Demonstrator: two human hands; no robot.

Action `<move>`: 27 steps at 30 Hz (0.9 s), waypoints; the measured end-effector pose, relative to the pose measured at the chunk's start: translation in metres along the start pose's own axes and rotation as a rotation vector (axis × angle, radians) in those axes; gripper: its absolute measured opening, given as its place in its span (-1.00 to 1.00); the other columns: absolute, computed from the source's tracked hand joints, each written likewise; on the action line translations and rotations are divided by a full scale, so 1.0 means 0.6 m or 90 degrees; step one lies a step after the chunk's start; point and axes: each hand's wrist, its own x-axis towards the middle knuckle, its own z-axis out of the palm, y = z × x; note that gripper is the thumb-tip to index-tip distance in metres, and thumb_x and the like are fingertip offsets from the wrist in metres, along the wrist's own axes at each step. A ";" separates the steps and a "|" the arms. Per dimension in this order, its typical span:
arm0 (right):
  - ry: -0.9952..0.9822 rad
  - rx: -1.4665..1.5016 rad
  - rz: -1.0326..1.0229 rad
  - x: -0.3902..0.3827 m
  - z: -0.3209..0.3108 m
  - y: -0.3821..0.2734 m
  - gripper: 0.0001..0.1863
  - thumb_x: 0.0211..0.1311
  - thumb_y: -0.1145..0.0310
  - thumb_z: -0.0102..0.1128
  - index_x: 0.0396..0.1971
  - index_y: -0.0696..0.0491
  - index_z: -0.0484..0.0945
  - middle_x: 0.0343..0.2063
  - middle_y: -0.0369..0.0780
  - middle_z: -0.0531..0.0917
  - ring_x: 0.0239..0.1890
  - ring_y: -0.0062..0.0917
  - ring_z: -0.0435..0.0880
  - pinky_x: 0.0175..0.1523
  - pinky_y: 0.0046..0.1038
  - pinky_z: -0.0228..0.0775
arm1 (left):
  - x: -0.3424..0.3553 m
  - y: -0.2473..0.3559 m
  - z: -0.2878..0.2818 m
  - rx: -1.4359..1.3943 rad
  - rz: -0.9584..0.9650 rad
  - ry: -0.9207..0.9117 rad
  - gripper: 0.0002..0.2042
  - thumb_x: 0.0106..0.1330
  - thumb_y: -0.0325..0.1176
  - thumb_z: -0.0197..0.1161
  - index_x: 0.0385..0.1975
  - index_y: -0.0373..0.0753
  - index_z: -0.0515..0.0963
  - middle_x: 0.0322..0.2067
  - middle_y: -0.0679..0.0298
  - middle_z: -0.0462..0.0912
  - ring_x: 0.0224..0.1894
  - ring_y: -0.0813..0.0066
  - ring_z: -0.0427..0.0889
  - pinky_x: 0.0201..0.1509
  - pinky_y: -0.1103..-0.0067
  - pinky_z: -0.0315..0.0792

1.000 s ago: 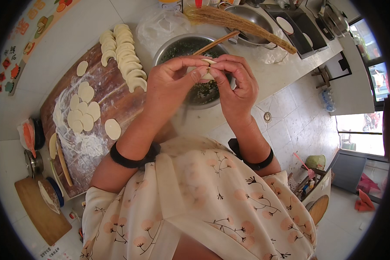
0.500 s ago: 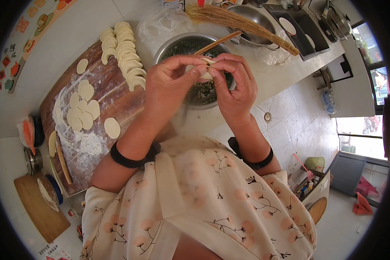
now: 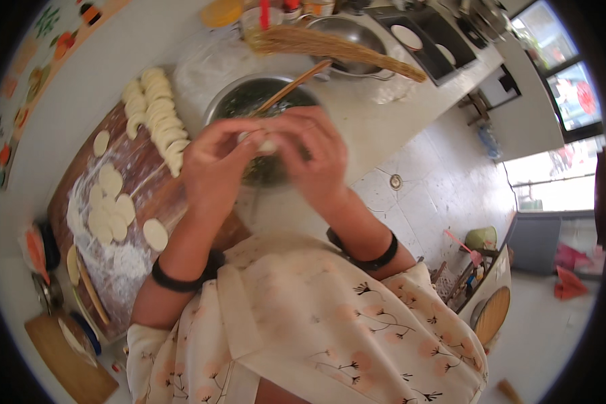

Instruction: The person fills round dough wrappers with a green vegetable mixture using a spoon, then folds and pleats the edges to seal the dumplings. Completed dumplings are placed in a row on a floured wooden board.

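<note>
And the whole scene swings! Against half a second ago, the bowl (image 3: 214,106), the board (image 3: 160,205) and both hands all sit lower and further left in view, and a small brush (image 3: 509,390) pops up at the bottom right. The hands blur now, the right one most. But the grip holds: left hand (image 3: 215,161) and right hand (image 3: 318,155) still pinch one dumpling (image 3: 268,145) between thumbs and fingertips, right above the bowl. Just a pale, soft, smooth bit of dough peeks out; its seam is too blurred to read.

Look at the textures! Shiny round metal below, dark green, chopped filling (image 3: 239,104) inside, slim wooden chopsticks (image 3: 293,87) slanting over the rim. On the left, brown wood dusted with powdery flour (image 3: 124,262), flat round wrappers (image 3: 108,219) overlapping in a cluster, plump crescents (image 3: 160,111) packed in two rows. A slender rolling pin (image 3: 93,293) lies near the board's edge, and a bristly straw whisk (image 3: 330,47) stretches across beyond the bowl.
</note>
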 end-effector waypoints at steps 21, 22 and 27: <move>0.038 0.071 -0.024 0.000 0.010 -0.006 -0.86 0.03 0.54 0.31 -0.38 0.12 0.58 -0.32 -0.16 0.53 -0.28 -0.27 0.54 -0.19 -0.34 0.44 | -0.001 -0.024 -0.012 -0.005 0.056 0.001 -0.88 0.38 -0.48 0.21 -0.20 -0.40 0.56 -0.09 0.11 0.65 -0.13 0.50 0.62 -0.06 0.59 0.58; 0.034 0.073 -0.022 0.000 0.008 -0.008 -0.86 0.03 0.54 0.31 -0.37 0.12 0.57 -0.32 -0.16 0.53 -0.28 -0.27 0.53 -0.19 -0.34 0.44 | -0.001 -0.026 -0.013 -0.006 0.056 0.001 -0.89 0.38 -0.48 0.21 -0.21 -0.40 0.55 -0.08 0.10 0.64 -0.12 0.50 0.62 -0.06 0.60 0.57; 0.025 0.080 -0.036 0.000 0.007 -0.013 -0.85 0.03 0.54 0.31 -0.37 0.12 0.57 -0.33 -0.16 0.53 -0.28 -0.26 0.53 -0.19 -0.35 0.44 | 0.001 -0.026 -0.016 -0.029 0.100 -0.029 -0.90 0.38 -0.50 0.21 -0.21 -0.39 0.55 -0.06 0.11 0.63 -0.10 0.51 0.60 -0.03 0.61 0.54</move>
